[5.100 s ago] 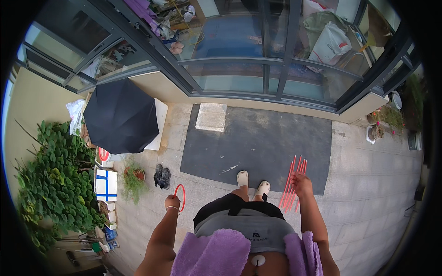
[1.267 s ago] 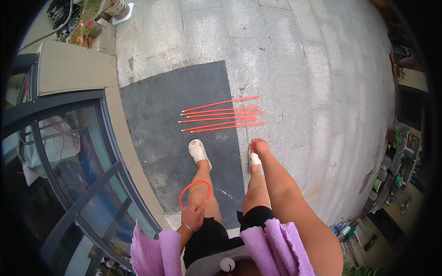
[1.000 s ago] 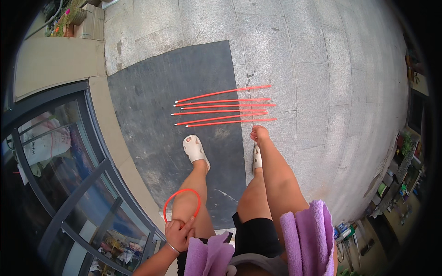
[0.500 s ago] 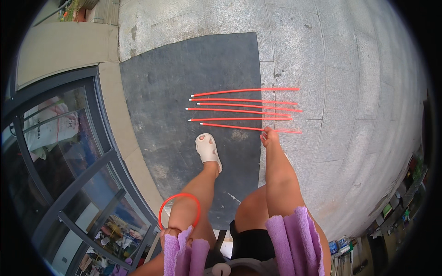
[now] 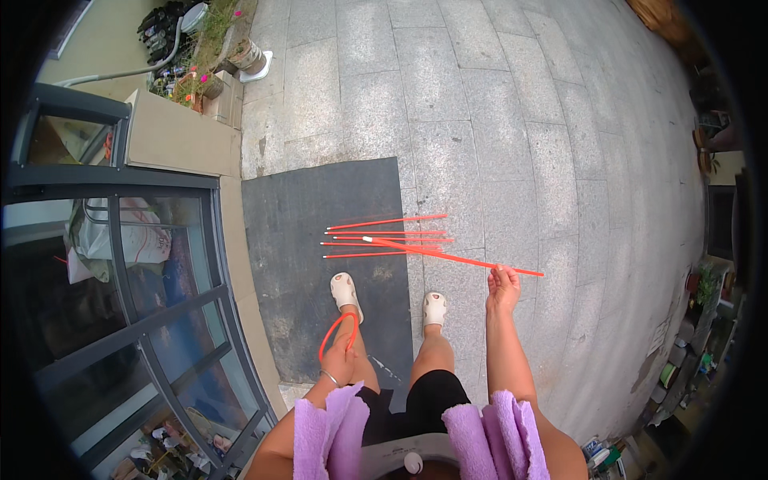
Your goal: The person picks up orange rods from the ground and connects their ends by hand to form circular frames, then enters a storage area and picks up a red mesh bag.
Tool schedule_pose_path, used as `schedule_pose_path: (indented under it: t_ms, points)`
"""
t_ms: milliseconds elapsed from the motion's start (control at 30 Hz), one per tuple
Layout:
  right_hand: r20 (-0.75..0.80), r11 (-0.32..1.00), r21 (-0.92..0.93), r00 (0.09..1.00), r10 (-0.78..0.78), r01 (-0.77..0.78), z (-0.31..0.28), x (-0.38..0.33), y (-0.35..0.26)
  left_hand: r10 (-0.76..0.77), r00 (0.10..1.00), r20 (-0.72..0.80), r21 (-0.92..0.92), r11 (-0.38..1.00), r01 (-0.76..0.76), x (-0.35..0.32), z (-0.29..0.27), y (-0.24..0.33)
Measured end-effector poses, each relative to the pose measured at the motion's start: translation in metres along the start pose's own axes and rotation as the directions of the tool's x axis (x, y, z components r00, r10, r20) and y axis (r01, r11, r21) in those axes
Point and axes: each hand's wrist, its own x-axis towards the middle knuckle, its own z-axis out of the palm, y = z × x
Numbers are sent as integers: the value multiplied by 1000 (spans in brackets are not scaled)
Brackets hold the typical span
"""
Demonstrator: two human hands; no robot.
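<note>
My right hand point(image 5: 503, 290), stretched forward, pinches a long thin red tube point(image 5: 448, 255) close to one end. A short white tip point(image 5: 367, 239) shows at the tube's other end, which is lifted off the ground. Down by my left leg, my left hand point(image 5: 339, 365) is closed on a red ring point(image 5: 324, 342) of similar tubing. Several more red tubes point(image 5: 384, 222) lie roughly side by side, partly on the dark mat point(image 5: 320, 188) and partly on the paving. Their white tips point left.
My feet wear pale clogs point(image 5: 346, 292), one on the mat and one on grey paving point(image 5: 512, 160). Glass doors with dark frames point(image 5: 124, 312) stand on the left. Potted plants point(image 5: 248, 58) are at the upper left. Assorted items point(image 5: 672, 372) line the far right.
My right hand has picked up the nearest tube and drawn it up toward me. My left hand, with the ring, has come forward. The view has risen and shows more paving.
</note>
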Motion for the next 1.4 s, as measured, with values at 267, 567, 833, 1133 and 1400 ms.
schedule_pose_path:
  t_ms: [267,567,833,1133,1400]
  points:
    - [302,965,261,947,-112,31,21,-107,-181,-86,985,149,-766,620,170,-49,-4,171]
    - [351,911,343,931,102,-229,2,-185,-211,208,974,-92,-958,250,-143,-103,-75,293]
    - [375,884,411,925,58,-222,-20,-200,-244,341,926,164,-167,935,-314,-157,-93,231]
    - [548,899,437,780,-303,43,43,-260,-333,672,706,225,43,717,-696,-224,-129,297]
    - [699,859,447,696,-162,-250,28,-330,-312,351,936,-28,-818,531,-223,-189,-170,262]
